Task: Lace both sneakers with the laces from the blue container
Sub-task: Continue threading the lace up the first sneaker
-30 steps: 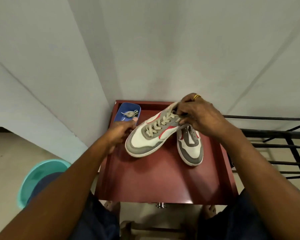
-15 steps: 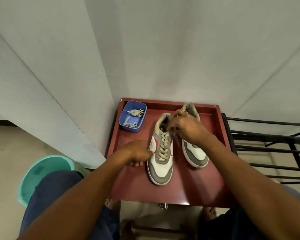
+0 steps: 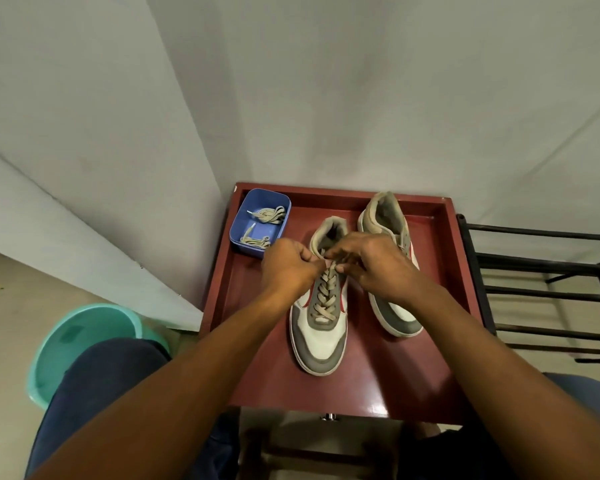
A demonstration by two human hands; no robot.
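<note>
Two white and grey sneakers stand side by side on the red table (image 3: 257, 368), toes toward me. The left sneaker (image 3: 321, 341) carries a beige lace (image 3: 326, 299) crossed up its front. My left hand (image 3: 286, 268) and my right hand (image 3: 371, 265) meet at the top of that lacing, each pinching a lace end near the tongue. The right sneaker (image 3: 385, 216) is partly hidden behind my right hand and shows no lace. A blue container (image 3: 238, 226) at the table's back left corner holds another beige lace (image 3: 267, 216).
The table has a raised rim and sits in a corner between grey walls. A teal plastic tub (image 3: 70, 337) stands on the floor at the left. A black metal rack (image 3: 541, 285) runs along the table's right side. My knees sit under the near edge.
The laced sneaker, held up and tilted a second ago, now stands flat on the table. My left hand has come off its side to the top of the lacing beside my right hand.
</note>
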